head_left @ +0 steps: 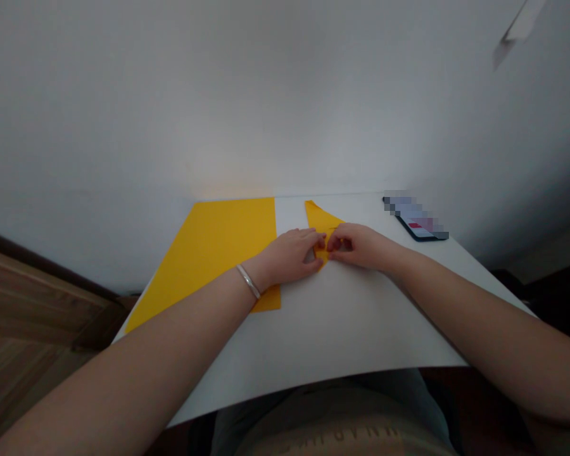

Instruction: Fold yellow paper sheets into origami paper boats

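on the flat white table [342, 316], the left hand [292, 253] (a silver bangle [248, 281] on its wrist) and the right hand [358, 246] meet, fingers of both pinched shut on the near end of a small folded yellow paper piece [320, 218]; just left lies a large yellow paper sheet [213, 253], a dark phone [420, 228] farther right.

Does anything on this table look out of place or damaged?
Nothing is spilled or torn. The large yellow sheet lies along the table's left edge, perhaps slightly over it, and the phone sits near the right edge.
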A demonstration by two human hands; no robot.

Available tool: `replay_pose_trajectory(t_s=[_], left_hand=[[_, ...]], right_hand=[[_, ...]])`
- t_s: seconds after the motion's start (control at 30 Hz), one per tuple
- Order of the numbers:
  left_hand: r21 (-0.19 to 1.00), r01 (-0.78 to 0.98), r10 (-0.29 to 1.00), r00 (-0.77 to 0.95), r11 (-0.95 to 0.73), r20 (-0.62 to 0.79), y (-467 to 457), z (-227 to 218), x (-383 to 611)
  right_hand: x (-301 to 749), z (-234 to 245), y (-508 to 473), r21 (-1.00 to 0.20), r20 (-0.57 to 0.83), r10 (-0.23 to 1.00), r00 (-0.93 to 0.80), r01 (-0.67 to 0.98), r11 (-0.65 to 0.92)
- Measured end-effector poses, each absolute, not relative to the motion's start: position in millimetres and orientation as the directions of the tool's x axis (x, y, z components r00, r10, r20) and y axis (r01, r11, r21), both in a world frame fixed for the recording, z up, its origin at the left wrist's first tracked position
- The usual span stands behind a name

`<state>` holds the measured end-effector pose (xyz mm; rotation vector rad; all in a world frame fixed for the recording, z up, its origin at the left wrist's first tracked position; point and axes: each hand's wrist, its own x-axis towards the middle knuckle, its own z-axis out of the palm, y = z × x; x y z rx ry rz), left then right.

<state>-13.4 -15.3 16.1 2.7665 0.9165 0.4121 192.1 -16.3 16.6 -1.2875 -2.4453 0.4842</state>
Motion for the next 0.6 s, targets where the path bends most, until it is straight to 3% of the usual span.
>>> replay_pose_trajectory(t_s=[0.2, 0.4, 0.6], left_hand=[[0.234, 0.541, 0.585, 0.782, -0.808, 0.214, -13, 12, -11], [0.259, 0.537, 0.590, 0.777, -0.803, 0.217, -11, 10, -11], [0.370, 0.505, 0.583, 0.801, -0.780, 0.137, -2, 9, -16]], right_hand=[[186, 16, -19, -0.531, 0.052, 0.888, -0.457, 0.741, 0.412], [180, 15, -18, -0.469, 0.031, 0.924, -0.380, 0.811, 0.350], [191, 13, -11, -0.444, 0.019, 0.953, -0.304, 0.851, 0.280]])
